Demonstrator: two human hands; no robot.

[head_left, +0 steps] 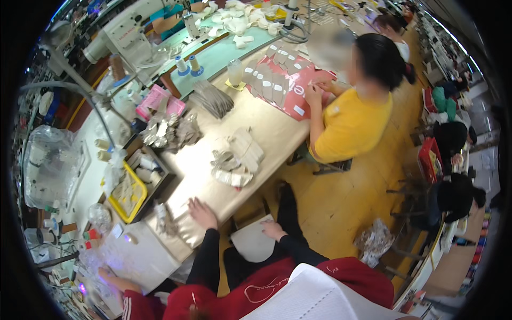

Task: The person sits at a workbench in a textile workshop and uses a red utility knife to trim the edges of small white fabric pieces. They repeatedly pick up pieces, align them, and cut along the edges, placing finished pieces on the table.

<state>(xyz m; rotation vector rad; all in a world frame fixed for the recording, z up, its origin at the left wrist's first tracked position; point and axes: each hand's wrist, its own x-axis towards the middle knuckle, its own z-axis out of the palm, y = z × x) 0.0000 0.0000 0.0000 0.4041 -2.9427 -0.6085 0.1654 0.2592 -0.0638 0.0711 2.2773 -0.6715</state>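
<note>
My left hand (202,214) lies palm down on the table's brown paper cover (194,181), fingers spread, with nothing in it. Low beside the table, my right hand (273,230) rests at the right edge of a pale grey stool seat (250,242), its fingers laid over the top. Beyond my left hand is a loose pile of beige fabric pieces (237,154). A small bundle of similar strips (165,218) sits to the left of that hand. Further back are a stack of grey-brown strips (212,98) and a crumpled dark grey heap (168,129).
A person in yellow (349,125) sits at the right, handling pieces over a red sheet (288,80). Another person's hand (114,278), red-sleeved, is at the lower left. A yellow basket (128,192), thread cones (181,65) and a sewing machine (128,40) stand left.
</note>
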